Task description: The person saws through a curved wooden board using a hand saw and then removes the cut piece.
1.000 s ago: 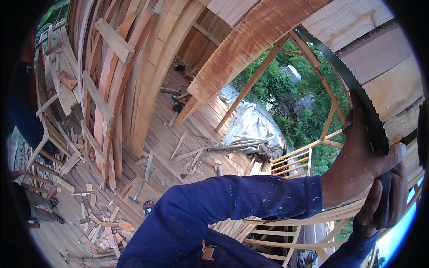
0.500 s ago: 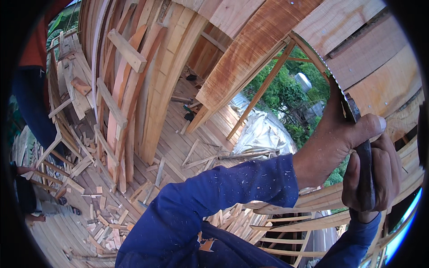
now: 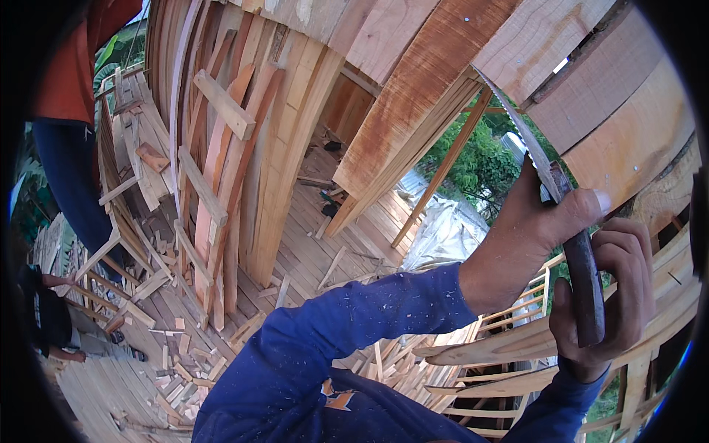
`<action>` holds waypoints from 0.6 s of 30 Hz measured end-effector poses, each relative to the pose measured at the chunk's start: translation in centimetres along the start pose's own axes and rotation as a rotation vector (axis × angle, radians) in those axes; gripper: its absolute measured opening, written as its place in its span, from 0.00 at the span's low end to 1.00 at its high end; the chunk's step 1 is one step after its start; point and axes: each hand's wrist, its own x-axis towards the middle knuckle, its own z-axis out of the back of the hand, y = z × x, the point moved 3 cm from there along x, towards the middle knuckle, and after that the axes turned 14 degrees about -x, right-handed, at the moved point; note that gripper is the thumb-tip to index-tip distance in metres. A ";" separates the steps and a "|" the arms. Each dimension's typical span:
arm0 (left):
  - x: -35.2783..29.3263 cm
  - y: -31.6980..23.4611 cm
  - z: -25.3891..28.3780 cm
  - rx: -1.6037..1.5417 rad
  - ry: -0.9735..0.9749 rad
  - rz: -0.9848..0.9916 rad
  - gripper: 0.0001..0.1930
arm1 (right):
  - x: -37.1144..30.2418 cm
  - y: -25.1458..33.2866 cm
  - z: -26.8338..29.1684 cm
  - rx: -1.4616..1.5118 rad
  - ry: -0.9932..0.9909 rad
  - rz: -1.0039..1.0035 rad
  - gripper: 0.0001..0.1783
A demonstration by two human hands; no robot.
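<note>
Both my hands are closed on a handsaw. My left hand (image 3: 528, 229) grips it where the dark handle meets the blade, with the thumb laid over the top. My right hand (image 3: 624, 280) curls its fingers around the lower part of the handle (image 3: 586, 299). The toothed saw blade (image 3: 533, 151) slants up and left from my left hand, its far end at the edge of the wooden planks (image 3: 524, 55) overhead. A reddish-brown plank (image 3: 421, 96) lies left of the blade tip. Whether the teeth are in the wood cannot be made out.
Upright boards (image 3: 277, 170) stand left of centre. Wood offcuts (image 3: 188, 369) litter the plank floor (image 3: 306, 229). At far left stands a person in blue trousers (image 3: 70, 177); below is another person in dark clothing (image 3: 44, 310). Curved timbers (image 3: 502, 343) run at lower right, near a silver sheet (image 3: 447, 229).
The view has shifted a little. My hands and the saw have moved left, and more of the blade's flat side shows now. Both hands keep hold of the handsaw.
</note>
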 end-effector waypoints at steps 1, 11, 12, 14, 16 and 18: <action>-0.1 -0.2 -0.1 0.010 -0.015 0.021 0.23 | -0.9 -0.3 0.3 0.072 -0.048 -0.054 0.20; -0.7 -0.6 -1.8 0.051 -0.281 0.125 0.17 | -7.7 -0.8 -11.7 1.739 -0.625 -1.176 0.27; -1.1 -1.3 -2.0 0.085 -0.269 0.123 0.17 | -6.0 -0.7 -11.8 2.025 -0.621 -0.760 0.26; -1.8 -1.2 -2.8 0.233 -0.192 -0.025 0.16 | -4.5 -1.5 -12.4 2.129 -0.618 -0.628 0.24; -2.3 -2.2 -2.8 0.441 -0.137 -0.153 0.16 | -3.8 -1.8 -13.0 2.058 -0.578 -0.765 0.21; -2.5 -3.2 -2.7 0.578 -0.112 -0.232 0.18 | -3.0 -2.2 -13.0 2.090 -0.559 -0.659 0.18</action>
